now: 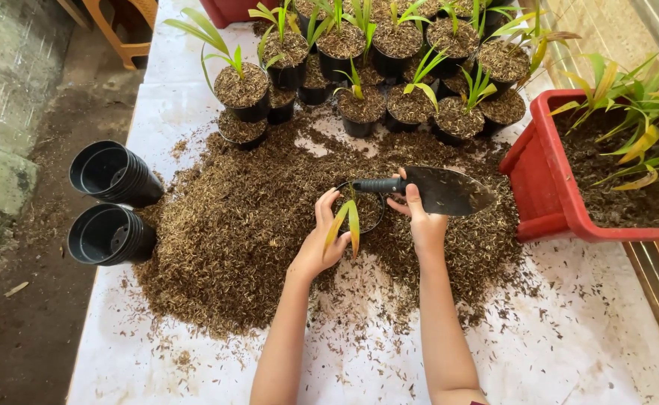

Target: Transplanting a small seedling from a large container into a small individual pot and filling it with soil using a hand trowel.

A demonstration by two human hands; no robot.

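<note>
Pot: small black pot (367,210), mid-table amid the husk heap (232,247), part-filled.
Seedling: seedling (348,225), soft and easily bent; better supported low at the stem.
Left hand: left hand (322,240) cupped around pot and seedling.
Right hand: right hand (419,217) closed on the trowel (438,189) handle.
Handling: pot looks light, thin-walled; best gripped by the rim.

You had two hands (322,240) at work and one trowel (438,189). One black pot (370,210) sat between them with one seedling (346,223). Two stacks of empty black pots (108,202) lay at your left, one red tub (550,180) at your right, and roughly eighteen filled pots (389,90) stood beyond.
</note>
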